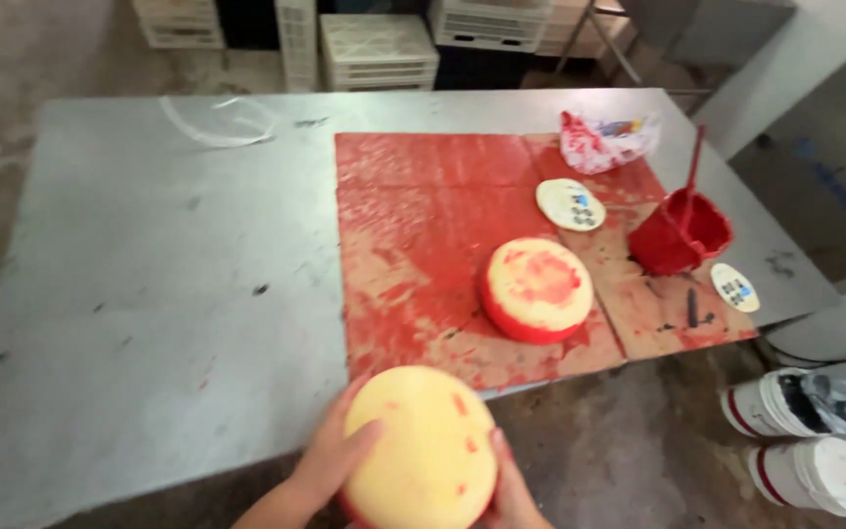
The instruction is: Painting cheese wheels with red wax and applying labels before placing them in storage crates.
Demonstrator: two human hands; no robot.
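I hold a round pale-yellow wheel (421,449), like a cheese, with a few red smears, at the near table edge. My left hand (330,453) grips its left side and my right hand (511,485) cups its lower right. A second wheel (538,288), red around its side with red blotches on its yellow top, lies on a red-stained cardboard sheet (413,216) beyond. A small red bucket (680,233) with a red-coated stick standing in it sits at the right of the cardboard.
A grey metal table (149,274) carries the cardboard. Two round labels (571,204) (734,287) and a red-stained plastic bag (604,139) lie near the bucket. White buckets (815,441) stand on the floor at right. Plastic crates (379,49) stand behind the table.
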